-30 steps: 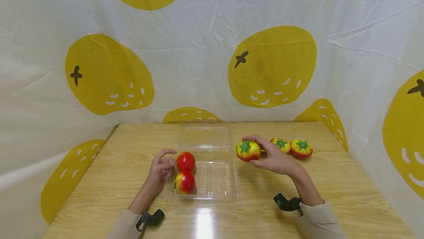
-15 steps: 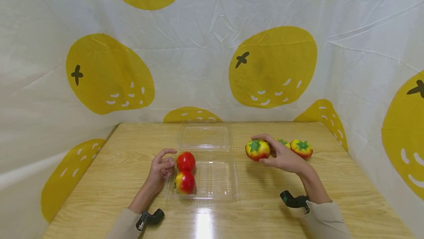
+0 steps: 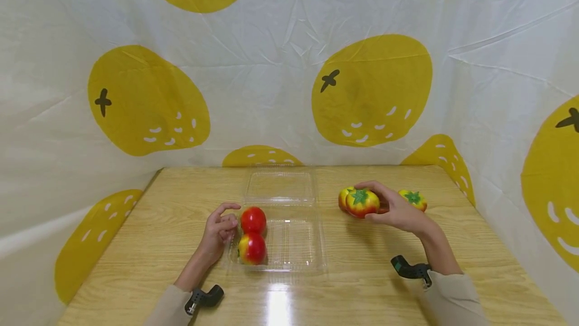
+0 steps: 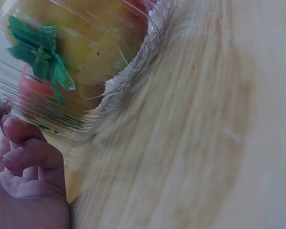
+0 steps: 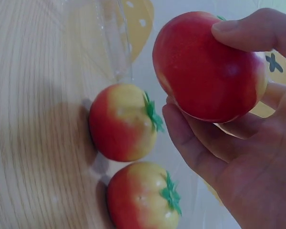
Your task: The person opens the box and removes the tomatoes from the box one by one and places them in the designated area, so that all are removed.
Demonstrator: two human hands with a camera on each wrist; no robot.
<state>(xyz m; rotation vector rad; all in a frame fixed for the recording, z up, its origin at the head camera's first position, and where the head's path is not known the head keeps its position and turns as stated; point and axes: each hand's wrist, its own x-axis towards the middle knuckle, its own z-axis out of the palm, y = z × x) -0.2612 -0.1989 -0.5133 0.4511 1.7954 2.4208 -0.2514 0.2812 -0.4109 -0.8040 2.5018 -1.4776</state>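
Observation:
My right hand (image 3: 398, 211) grips a red-and-yellow tomato (image 3: 363, 203) with a green leafy top, raised over the right side of the table; its red underside faces the right wrist camera. Right behind it in the head view peeks a second tomato (image 3: 343, 200), and another tomato (image 3: 413, 197) sits to the right of the hand. Two tabletop tomatoes, an upper one (image 5: 121, 124) and a lower one (image 5: 140, 198), show in the right wrist view. At the left rim of a clear plastic container (image 3: 294, 269), my left hand (image 3: 218, 233) holds the edge with curled fingers.
Two tomatoes, a far one (image 3: 253, 220) and a near one (image 3: 253, 249), lie along the container's left side. Its clear lid (image 3: 280, 186) lies folded back behind it. A white curtain (image 3: 262, 105) with yellow fruit prints surrounds the wooden table (image 3: 181, 190).
My right hand has moved right and slightly back with the tomato, away from the container, uncovering a tomato behind it. My left hand has stayed put.

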